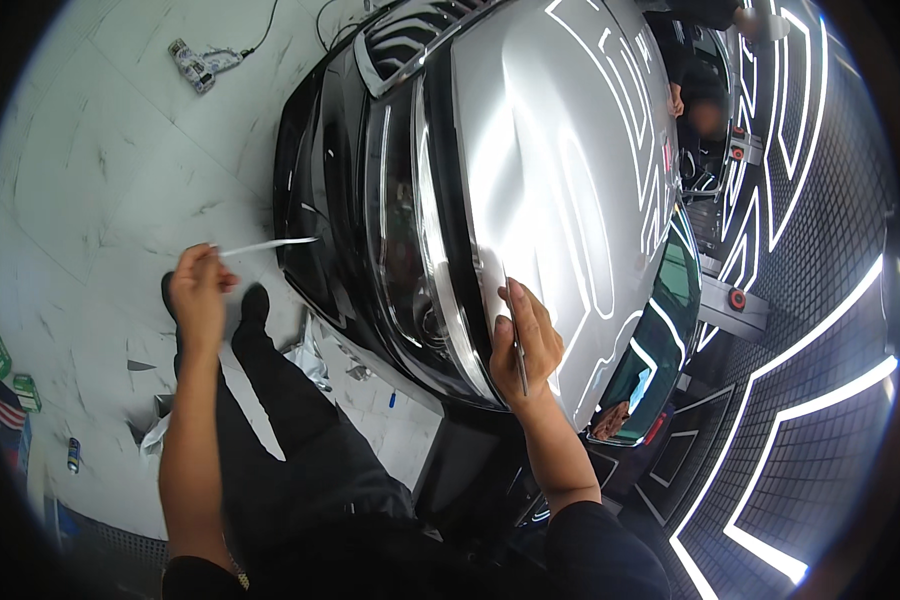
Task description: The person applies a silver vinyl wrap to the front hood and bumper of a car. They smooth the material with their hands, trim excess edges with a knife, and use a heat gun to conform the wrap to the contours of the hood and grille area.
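Observation:
A silver car hood (560, 190) fills the middle of the view, with a dark headlight (400, 240) and black bumper (315, 200) to its left. My right hand (525, 345) rests on the hood's near edge and grips a thin knife-like tool (518, 345) that points toward me. My left hand (198, 295) is raised over the floor left of the bumper. It pinches the end of a thin white strip (270, 245), which stretches from my fingers to the bumper.
White marble-pattern floor (100, 170) lies to the left, with a small device and cable (200, 65) far off and scraps near my legs (315, 365). Another person (705, 105) stands beyond the hood at upper right. Dark tiled wall with white light strips (800, 400) is on the right.

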### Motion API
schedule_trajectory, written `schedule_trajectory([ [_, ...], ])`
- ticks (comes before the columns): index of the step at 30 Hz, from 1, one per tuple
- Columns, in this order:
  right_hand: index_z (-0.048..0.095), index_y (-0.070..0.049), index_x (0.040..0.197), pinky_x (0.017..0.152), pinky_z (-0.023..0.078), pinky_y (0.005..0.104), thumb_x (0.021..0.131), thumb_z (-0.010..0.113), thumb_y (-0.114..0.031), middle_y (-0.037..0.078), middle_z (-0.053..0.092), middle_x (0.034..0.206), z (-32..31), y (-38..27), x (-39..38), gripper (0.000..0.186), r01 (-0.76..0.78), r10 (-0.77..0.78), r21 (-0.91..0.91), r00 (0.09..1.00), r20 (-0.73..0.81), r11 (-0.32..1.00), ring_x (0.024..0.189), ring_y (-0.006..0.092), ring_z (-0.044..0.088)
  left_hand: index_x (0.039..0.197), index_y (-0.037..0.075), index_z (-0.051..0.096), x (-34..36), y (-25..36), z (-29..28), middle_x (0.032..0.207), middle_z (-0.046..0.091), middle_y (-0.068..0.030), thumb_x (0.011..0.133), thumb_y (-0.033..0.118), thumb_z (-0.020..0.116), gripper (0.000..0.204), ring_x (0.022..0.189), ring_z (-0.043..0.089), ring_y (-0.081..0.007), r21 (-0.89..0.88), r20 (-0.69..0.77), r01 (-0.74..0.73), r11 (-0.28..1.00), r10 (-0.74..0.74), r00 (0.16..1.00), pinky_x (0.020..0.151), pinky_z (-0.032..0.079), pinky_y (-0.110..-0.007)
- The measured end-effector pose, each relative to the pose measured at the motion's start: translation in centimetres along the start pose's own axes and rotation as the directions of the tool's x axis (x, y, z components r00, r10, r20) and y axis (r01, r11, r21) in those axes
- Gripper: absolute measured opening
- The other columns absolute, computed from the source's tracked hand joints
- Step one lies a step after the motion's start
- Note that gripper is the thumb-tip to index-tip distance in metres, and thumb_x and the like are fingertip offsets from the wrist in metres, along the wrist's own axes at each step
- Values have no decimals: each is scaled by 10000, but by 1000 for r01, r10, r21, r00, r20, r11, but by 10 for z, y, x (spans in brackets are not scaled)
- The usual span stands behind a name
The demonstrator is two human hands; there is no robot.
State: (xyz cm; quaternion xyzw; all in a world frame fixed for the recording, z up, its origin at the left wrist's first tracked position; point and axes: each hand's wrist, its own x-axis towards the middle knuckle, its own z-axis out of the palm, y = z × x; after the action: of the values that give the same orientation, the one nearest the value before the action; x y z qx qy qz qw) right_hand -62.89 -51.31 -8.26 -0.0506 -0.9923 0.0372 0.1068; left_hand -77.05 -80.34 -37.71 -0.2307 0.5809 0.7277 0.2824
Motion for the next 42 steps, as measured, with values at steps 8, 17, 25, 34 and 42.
schedule_trajectory([
  [8, 710, 7, 1322, 603, 509, 359, 961, 692, 36, 147, 669, 868, -22, -36, 21, 363, -286, 287, -68, 958, -2, 956, 690, 245, 655, 1321, -20, 701, 70, -102, -401, 1182, 760, -225, 921, 113, 685, 422, 828, 786, -257, 792, -329, 220, 569, 94, 940, 681, 612, -349],
  [17, 367, -40, 1601, 1010, 560, 418, 808, 930, -85, 148, 533, 1354, -19, -90, 34, 973, -646, 555, 436, 763, 333, 626, 1216, 282, 605, 1194, -16, 747, 53, -11, -393, 925, 759, -94, 990, 169, 686, 282, 722, 704, -163, 586, -261, 341, 735, -227, 938, 533, 514, -303],
  [25, 503, -31, 1443, 661, 542, 266, 1089, 563, -10, 87, 651, 1174, -5, -114, 40, 360, -725, 749, 671, 531, 397, 158, 770, 108, 655, 1120, 39, 781, 133, 150, -113, 893, 756, -48, 993, 190, 717, 207, 795, 704, -135, 601, 231, 44, 798, -226, 946, 637, 509, -277],
  [34, 477, 7, 1510, 644, 522, 264, 1092, 547, -32, 100, 724, 1159, 39, -119, 124, 426, -692, 841, 720, 418, 344, 49, 731, 101, 619, 1163, 24, 768, 163, 305, 94, 986, 773, -48, 1032, 189, 711, 218, 897, 709, -120, 658, 509, -128, 742, -312, 802, 783, 531, -265],
  [42, 543, 8, 1427, 733, 512, 250, 985, 492, 93, 64, 733, 1108, 66, -150, 197, 454, -705, 862, 699, 276, 424, -118, 776, 86, 592, 1207, 36, 754, 247, 395, 75, 1062, 780, -52, 1054, 268, 694, 284, 979, 736, -159, 782, 440, -94, 616, -439, 783, 844, 555, -304],
])
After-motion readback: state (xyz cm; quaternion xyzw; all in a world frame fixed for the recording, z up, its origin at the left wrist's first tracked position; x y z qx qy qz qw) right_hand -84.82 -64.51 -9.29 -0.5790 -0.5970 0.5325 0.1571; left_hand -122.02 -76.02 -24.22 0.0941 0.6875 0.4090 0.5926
